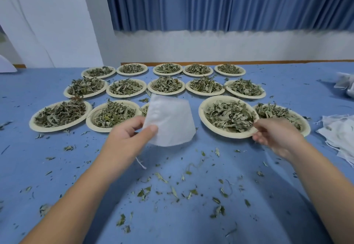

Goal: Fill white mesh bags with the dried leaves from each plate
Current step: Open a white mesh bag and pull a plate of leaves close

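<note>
My left hand pinches the lower left corner of a flat white mesh bag and holds it up over the table. The bag hides most of one plate behind it. A drawstring hangs below the hand. My right hand grips the near rim of a cream plate heaped with dried green leaves. Several more cream plates of dried leaves stand in three rows across the blue table, such as one at the front left.
A pile of white mesh bags with strings lies at the right edge. More white bags sit further back on the right. Loose leaf bits litter the blue cloth near me. A blue curtain and white wall stand behind.
</note>
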`<state>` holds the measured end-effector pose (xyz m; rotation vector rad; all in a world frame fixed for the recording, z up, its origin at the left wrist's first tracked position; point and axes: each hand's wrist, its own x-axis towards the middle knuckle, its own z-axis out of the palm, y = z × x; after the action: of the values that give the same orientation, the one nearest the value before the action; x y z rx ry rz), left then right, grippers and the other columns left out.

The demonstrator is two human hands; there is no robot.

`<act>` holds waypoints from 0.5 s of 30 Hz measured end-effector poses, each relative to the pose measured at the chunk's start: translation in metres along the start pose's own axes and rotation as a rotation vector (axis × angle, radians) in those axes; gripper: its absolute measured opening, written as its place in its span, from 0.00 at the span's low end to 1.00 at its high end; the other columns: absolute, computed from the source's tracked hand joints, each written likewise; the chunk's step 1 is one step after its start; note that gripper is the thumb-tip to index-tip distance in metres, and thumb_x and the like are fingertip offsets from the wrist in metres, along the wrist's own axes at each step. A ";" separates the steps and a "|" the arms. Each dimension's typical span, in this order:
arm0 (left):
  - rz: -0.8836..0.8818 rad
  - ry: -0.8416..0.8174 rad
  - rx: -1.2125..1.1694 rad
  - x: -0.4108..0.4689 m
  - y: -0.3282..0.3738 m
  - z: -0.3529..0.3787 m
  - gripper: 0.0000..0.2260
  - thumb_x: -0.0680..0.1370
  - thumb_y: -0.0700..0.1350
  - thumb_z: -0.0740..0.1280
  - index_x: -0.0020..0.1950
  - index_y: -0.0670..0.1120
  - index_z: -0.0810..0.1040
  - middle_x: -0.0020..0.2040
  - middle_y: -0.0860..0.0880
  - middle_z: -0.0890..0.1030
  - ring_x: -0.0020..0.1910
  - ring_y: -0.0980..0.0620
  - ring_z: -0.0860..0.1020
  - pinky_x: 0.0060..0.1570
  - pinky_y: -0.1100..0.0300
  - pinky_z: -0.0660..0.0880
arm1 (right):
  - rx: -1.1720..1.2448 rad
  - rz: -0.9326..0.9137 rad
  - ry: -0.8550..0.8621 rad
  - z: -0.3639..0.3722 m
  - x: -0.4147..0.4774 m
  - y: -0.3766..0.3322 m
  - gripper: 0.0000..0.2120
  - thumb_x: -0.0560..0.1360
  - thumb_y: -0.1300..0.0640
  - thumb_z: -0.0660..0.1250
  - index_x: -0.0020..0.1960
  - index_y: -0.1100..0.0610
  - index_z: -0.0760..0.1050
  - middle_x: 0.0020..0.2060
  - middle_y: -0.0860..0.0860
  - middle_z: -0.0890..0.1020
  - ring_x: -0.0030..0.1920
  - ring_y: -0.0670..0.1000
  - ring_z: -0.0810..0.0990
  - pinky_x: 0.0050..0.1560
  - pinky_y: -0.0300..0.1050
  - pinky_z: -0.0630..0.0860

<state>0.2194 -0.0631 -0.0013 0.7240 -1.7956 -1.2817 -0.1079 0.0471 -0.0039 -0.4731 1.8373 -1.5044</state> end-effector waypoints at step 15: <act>0.176 0.253 0.317 0.078 0.060 0.068 0.09 0.79 0.46 0.64 0.43 0.47 0.81 0.37 0.49 0.81 0.29 0.55 0.73 0.33 0.55 0.68 | -0.324 0.051 -0.502 -0.039 -0.037 0.019 0.07 0.75 0.64 0.67 0.51 0.68 0.77 0.23 0.61 0.76 0.18 0.50 0.73 0.17 0.35 0.66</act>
<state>0.1208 -0.0738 0.0659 0.8392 -1.8238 -0.7611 -0.1072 0.1042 -0.0084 -0.8637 1.6670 -0.9401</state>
